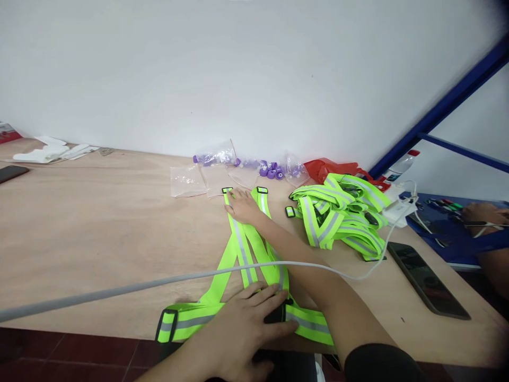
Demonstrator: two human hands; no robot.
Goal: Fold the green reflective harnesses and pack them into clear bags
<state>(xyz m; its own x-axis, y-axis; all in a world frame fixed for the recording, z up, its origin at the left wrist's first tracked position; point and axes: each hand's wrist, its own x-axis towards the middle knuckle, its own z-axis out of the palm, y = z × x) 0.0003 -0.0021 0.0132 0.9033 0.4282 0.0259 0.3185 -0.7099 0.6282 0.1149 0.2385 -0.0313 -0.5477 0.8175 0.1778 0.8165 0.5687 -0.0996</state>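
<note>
A neon green harness of straps with grey reflective stripes (pixel 244 252) lies spread at the table's front edge, with black buckles at its strap ends. My right hand (pixel 243 206) reaches forward and rests on the upper left strap, just below its buckle, fingers somewhat apart. Near the front edge my left hand (pixel 248 323) lies across the lower part of the harness, fingers spread, palm down. A white cable (pixel 278 262) crosses in front of the straps and my right forearm. More green reflective straps (pixel 338 212) are heaped to the right.
Clear plastic bags (pixel 188 181) and purple round items (pixel 271 171) lie near the wall, beside a red bag (pixel 330 167). A dark phone (pixel 427 278) and a white power strip (pixel 398 211) are right. Another person's hand (pixel 483 215) shows at far right, over a blue table.
</note>
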